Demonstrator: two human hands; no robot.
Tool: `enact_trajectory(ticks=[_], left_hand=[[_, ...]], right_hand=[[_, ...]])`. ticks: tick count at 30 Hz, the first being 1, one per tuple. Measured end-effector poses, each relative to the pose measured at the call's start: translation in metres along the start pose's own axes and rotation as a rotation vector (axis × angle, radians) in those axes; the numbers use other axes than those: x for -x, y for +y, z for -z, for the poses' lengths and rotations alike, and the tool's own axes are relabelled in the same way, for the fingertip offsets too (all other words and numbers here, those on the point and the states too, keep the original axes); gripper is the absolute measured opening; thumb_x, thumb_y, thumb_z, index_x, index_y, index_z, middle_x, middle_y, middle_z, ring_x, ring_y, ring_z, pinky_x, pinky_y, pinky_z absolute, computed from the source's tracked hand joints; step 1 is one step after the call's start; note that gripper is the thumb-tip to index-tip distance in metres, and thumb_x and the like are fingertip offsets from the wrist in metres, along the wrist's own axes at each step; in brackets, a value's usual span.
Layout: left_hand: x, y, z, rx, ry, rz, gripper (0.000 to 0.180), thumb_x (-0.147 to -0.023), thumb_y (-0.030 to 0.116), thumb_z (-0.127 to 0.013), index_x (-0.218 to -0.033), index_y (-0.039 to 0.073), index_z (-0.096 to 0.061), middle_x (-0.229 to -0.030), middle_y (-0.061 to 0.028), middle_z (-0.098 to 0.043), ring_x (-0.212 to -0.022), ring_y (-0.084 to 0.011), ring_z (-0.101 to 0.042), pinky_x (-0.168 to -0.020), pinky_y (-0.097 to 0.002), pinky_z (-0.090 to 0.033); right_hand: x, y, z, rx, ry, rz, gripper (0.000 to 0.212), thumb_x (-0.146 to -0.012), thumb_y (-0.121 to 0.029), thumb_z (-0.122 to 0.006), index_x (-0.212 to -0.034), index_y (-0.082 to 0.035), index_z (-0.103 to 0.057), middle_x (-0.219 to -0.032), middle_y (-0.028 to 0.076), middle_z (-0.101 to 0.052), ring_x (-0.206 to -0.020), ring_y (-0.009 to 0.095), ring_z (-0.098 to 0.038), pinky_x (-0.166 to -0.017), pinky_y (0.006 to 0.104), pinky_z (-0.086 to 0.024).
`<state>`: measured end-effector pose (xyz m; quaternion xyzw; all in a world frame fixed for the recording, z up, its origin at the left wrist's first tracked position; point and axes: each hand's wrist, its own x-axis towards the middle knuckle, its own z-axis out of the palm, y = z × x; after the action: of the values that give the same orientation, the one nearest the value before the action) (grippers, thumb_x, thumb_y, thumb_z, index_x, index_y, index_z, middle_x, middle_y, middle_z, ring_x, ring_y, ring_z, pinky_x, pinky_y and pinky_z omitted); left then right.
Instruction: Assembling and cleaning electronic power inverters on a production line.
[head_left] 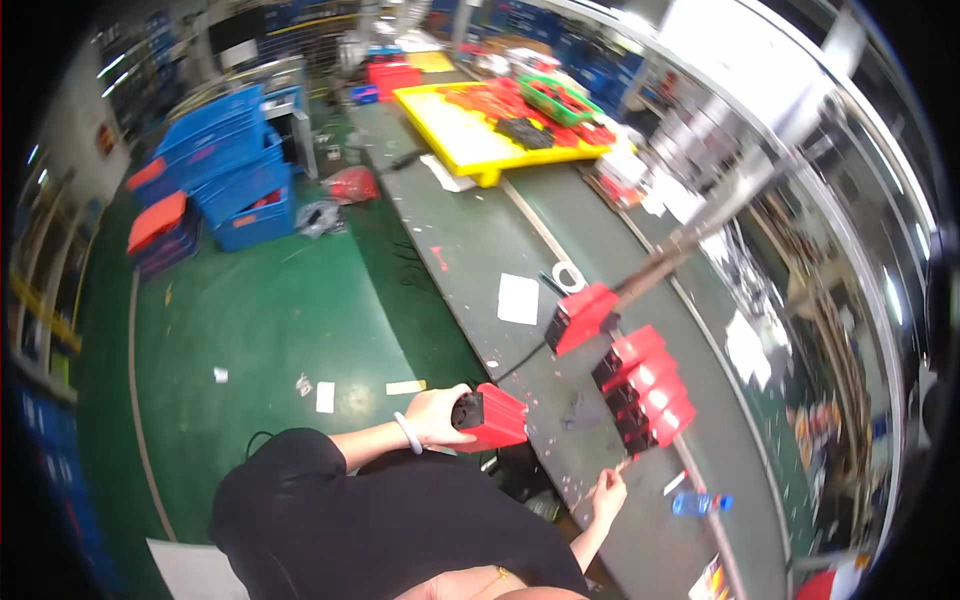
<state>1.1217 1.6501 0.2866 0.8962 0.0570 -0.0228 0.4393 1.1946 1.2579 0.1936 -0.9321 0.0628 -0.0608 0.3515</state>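
Well, at the person's eleven o'clock, blue crates (225,165) stand stacked on the floor. Close to twelve, the left hand (440,415) is clamped round the black end of a red-and-black housing (499,418), held by the near edge of the workbench (465,240). It looks stiff, probably plastic and manageable one-handed; the glossy red shell could slip, so I'd favour that black end. At one o'clock sits a lone housing (583,318). Toward three, the right hand (608,492) has its fingertips close together; whether they pinch anything, I can't tell. At two, similar housings (652,390) stand in a row.
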Motion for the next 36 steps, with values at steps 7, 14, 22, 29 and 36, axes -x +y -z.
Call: enact_trajectory(ticks=[7,14,22,29,36], left_hand=[[-0.036,0.013,-0.011,-0.036,-0.151,-0.146,0.065,-0.053,0.035,-0.081,-0.104,0.006,-0.053,-0.092,-0.0141,-0.065,-0.087,-0.0299,-0.064,-0.079,-0.0368,-0.050],[-0.064,0.024,-0.035,-0.013,-0.365,-0.357,0.062,-0.053,0.031,-0.083,-0.101,0.004,-0.053,-0.089,-0.0123,-0.065,-0.084,-0.0261,-0.064,-0.078,-0.0342,-0.050],[-0.086,0.026,-0.069,0.016,-0.554,-0.517,0.058,-0.055,0.022,-0.083,-0.100,0.001,-0.054,-0.090,-0.0111,-0.064,-0.083,-0.0202,-0.062,-0.080,-0.0318,-0.048],[-0.088,0.037,-0.086,-0.022,-0.692,-0.610,0.058,-0.057,0.020,-0.083,-0.103,0.000,-0.054,-0.093,-0.0118,-0.065,-0.086,-0.0199,-0.063,-0.081,-0.0319,-0.048],[-0.097,0.023,-0.097,0.064,-0.712,-0.676,0.072,-0.053,0.027,-0.085,-0.109,-0.002,-0.051,-0.096,-0.0150,-0.062,-0.088,-0.0256,-0.061,-0.083,-0.0342,-0.047]], right_hand=[[0.064,-0.003,0.031,0.006,0.164,-0.141,0.022,-0.084,-0.018,-0.060,-0.096,0.000,-0.064,-0.090,0.016,-0.066,-0.084,0.025,-0.065,-0.076,0.0329,-0.050],[0.135,-0.024,0.041,0.011,-0.125,-0.328,0.029,-0.080,-0.025,-0.062,-0.101,-0.004,-0.063,-0.093,0.012,-0.066,-0.086,0.028,-0.063,-0.078,0.0372,-0.050],[0.191,-0.065,0.047,0.071,-0.110,-0.552,0.038,-0.082,-0.026,-0.059,-0.113,-0.004,-0.058,-0.108,0.013,-0.063,-0.101,0.027,-0.060,-0.087,0.0358,-0.047],[0.239,-0.075,0.037,0.034,-0.002,-0.673,0.037,-0.082,-0.028,-0.059,-0.110,-0.004,-0.059,-0.105,0.014,-0.063,-0.100,0.029,-0.059,-0.086,0.0376,-0.047],[0.247,-0.080,0.037,0.050,0.046,-0.586,0.036,-0.081,-0.029,-0.059,-0.110,-0.007,-0.060,-0.103,0.014,-0.064,-0.097,0.030,-0.060,-0.083,0.0394,-0.048]])
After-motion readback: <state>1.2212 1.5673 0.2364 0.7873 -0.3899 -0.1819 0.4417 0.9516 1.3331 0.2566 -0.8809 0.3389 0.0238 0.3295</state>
